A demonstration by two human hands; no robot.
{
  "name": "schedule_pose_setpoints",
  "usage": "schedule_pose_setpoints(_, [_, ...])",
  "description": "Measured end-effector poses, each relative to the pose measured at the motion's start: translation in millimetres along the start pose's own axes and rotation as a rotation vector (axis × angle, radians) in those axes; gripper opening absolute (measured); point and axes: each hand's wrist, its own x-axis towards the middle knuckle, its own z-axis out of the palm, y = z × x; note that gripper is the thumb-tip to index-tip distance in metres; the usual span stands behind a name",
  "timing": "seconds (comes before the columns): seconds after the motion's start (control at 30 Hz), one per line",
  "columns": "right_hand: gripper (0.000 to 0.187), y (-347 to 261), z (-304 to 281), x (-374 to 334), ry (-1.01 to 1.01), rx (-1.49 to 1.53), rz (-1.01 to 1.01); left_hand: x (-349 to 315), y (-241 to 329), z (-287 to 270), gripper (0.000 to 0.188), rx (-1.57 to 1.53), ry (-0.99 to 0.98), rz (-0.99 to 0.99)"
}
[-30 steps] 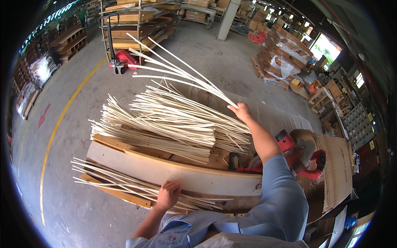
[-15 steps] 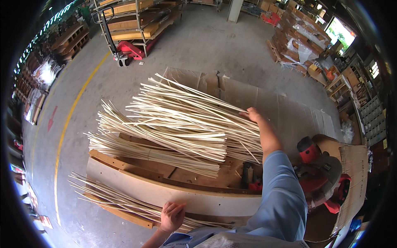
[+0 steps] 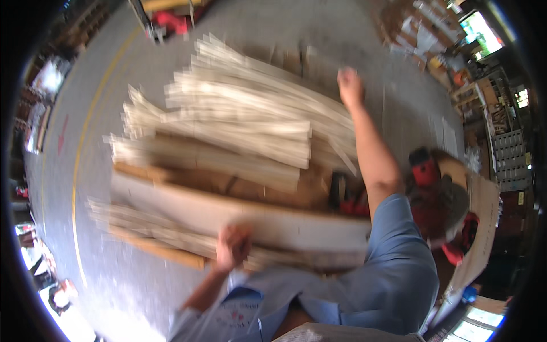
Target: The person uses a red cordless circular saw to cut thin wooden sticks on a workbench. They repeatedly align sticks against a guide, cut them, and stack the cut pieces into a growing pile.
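Large bundles of thin, pale, rattan-like rods [image 3: 239, 108] lie across the bench, blurred by motion. My right hand [image 3: 350, 86], fingers curled in, is raised beyond their far right side, and whatever it may hold is too smeared to make out. My left hand [image 3: 232, 246] is closed in front of a curved pale board [image 3: 171, 196], close above a smaller bunch of rods [image 3: 142, 222]. Whether a rod sits in its fingers is hidden.
Right of my right arm stands a red and black power saw [image 3: 436, 199] beside a cardboard sheet [image 3: 481, 228]. A red pallet jack [image 3: 168, 23] is at the far left. Wrapped stacks [image 3: 421, 34] stand far right. A yellow line [image 3: 94, 119] marks the floor.
My right hand has left the rods' right side and moved up and away. My left hand remains near the front bunch. The whole view has shifted, so the bench sits higher in it.
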Motion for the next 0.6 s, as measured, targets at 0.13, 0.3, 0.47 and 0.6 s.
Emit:
schedule_pose_setpoints(0.13, [0.023, -130, -45, -122, 0.026, 0.804, -0.136, 3, 18, -7, 0.023, -0.020, 0.018, -0.086])
schedule_pose_setpoints(0.3, [0.011, -171, -130, -349, -0.431, 0.602, -0.464, 3, 17, -8, 0.015, -0.116, 0.101, -0.034])
schedule_pose_setpoints(0.47, [0.030, -110, -118, -454, -0.695, 0.114, -0.493, -3, 19, -8, 0.017, -0.155, 0.140, -0.042])
schedule_pose_setpoints(0.6, [0.042, -111, -119, -481, -0.755, 0.072, -0.489, -9, 17, -12, 0.018, -0.153, 0.129, -0.082])
